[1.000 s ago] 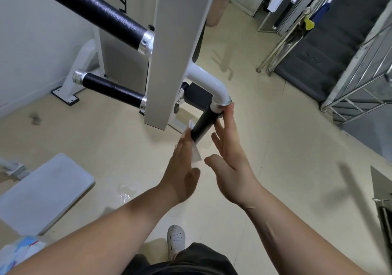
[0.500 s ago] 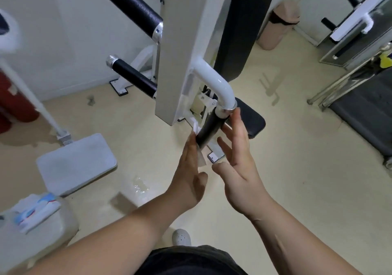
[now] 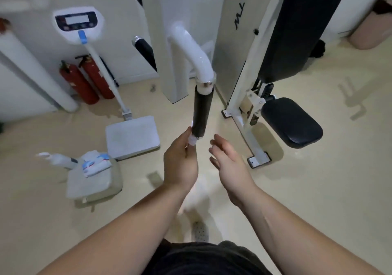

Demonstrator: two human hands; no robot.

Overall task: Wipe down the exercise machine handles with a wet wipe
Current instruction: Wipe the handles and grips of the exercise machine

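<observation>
The handle grip [image 3: 201, 111] at centre frame is matt black with a fine pebbled texture. Above it sit a shiny silver collar [image 3: 205, 83] and a glossy white tube [image 3: 191, 48]. The wet wipe [image 3: 192, 141] at its lower end is white. The seat pad [image 3: 291, 121] at right and the backrest pad [image 3: 297, 31] at upper right are black. The floor [image 3: 318, 190] is pale cream. The fire extinguishers [image 3: 76, 84] at left are red. The scale [image 3: 132, 134] is white with a blue band. The wipes packet [image 3: 95, 163] at lower left is white, blue and red. The shoe [image 3: 199, 231] at bottom is white, dotted with holes.
</observation>
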